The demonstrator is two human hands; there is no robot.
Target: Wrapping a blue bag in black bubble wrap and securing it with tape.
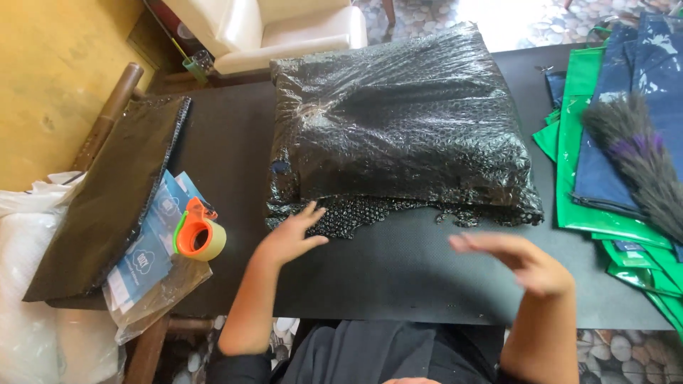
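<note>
A large bundle wrapped in black bubble wrap (398, 121) lies on the black table (398, 277) in front of me. My left hand (290, 237) rests open on the table with its fingertips touching the loose lower-left edge of the wrap. My right hand (523, 262) hovers open and flat above the table, just in front of the bundle's lower-right edge, and holds nothing.
An orange and green tape dispenser (198, 233) sits at the left on clear packets with blue cards (153, 263). A flat black sheet (107, 199) lies further left. Green and navy bags (605, 142) and a grey-purple feather duster (637, 153) fill the right side. A white chair (284, 32) stands behind.
</note>
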